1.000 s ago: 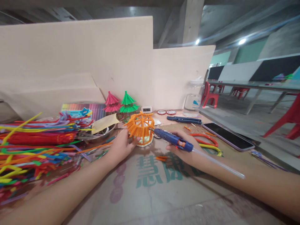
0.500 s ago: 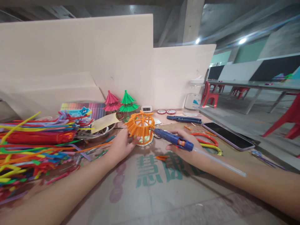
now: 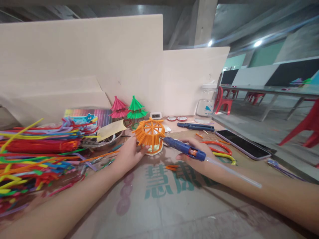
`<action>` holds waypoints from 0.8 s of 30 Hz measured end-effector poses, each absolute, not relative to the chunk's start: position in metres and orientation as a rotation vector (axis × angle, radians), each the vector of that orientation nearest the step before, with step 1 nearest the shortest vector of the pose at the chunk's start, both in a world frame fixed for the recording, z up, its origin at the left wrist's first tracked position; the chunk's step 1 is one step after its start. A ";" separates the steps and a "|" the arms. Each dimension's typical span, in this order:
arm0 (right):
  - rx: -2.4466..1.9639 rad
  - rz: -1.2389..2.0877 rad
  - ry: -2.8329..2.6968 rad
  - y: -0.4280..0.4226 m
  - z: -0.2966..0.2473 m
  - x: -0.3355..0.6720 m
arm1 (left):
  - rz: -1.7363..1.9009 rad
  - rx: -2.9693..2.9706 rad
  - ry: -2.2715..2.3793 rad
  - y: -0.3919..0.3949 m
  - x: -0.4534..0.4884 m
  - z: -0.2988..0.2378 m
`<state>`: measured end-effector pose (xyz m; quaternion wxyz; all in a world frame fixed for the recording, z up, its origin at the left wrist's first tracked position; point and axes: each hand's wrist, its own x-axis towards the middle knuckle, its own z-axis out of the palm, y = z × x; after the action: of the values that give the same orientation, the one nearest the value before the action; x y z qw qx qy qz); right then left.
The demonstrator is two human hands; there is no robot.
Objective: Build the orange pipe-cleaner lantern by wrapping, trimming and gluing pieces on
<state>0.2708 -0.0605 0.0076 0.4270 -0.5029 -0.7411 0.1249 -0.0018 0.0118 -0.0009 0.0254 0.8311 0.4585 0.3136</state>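
Observation:
In the middle of the table stands an orange pipe-cleaner pavilion (image 3: pixel 150 131) with a ring-shaped, spoked roof and a pale base. My left hand (image 3: pixel 131 153) grips its left side, thumb at the lower front. My right hand (image 3: pixel 196 156) is wrapped round a blue hot glue gun (image 3: pixel 185 147), with a clear glue stick (image 3: pixel 234 171) sticking out of its back end. The gun's nozzle meets the right edge of the orange roof; whether it touches, I cannot tell. Short orange pipe-cleaner pieces (image 3: pixel 171 168) lie on the table just in front.
Loose coloured pipe cleaners (image 3: pixel 37 159) heap up at left beside a metal bowl (image 3: pixel 107 142). Behind stand a pink pavilion (image 3: pixel 118 108) and a green pavilion (image 3: pixel 135 111). At right are a blue cutter (image 3: pixel 195 127), a bottle (image 3: pixel 205 103), a phone (image 3: pixel 243 144) and red-and-yellow pliers handles (image 3: pixel 224 152).
Almost nothing differs. Both hands keep their hold, and the glue gun's tip stays at the right edge of the orange roof.

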 end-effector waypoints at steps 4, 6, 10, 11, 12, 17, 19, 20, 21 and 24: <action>-1.223 0.286 -1.860 -0.061 0.008 0.270 | 0.980 2.571 1.437 0.012 -0.002 -0.001; -1.218 0.279 -1.861 -0.062 0.009 0.270 | 0.988 2.577 1.435 0.012 -0.002 -0.001; -1.230 0.285 -1.850 -0.063 0.011 0.270 | 0.978 2.579 1.434 0.012 -0.002 -0.001; -1.229 0.291 -1.849 -0.064 0.012 0.269 | 0.974 2.582 1.435 0.012 -0.002 -0.001; -1.227 0.297 -1.850 -0.064 0.012 0.269 | 0.975 2.585 1.436 0.012 -0.002 -0.001; -1.242 0.308 -1.840 -0.064 0.011 0.269 | 0.987 2.614 1.410 0.012 -0.002 0.000; -1.243 0.315 -1.831 -0.063 0.010 0.269 | 0.985 2.616 1.405 0.011 -0.003 0.000; -1.242 0.321 -1.827 -0.063 0.010 0.269 | 0.989 2.617 1.403 0.011 -0.003 0.000; -1.238 0.328 -1.824 -0.063 0.009 0.269 | 0.991 2.618 1.401 0.011 -0.003 -0.001; -1.198 0.361 -1.827 -0.064 0.009 0.269 | 0.991 2.620 1.397 0.011 -0.003 -0.001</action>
<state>0.2689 -0.0636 0.0088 0.4473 -0.4839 -0.7380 0.1456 -0.0034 0.0114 -0.0012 0.0060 0.8370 0.4462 0.3167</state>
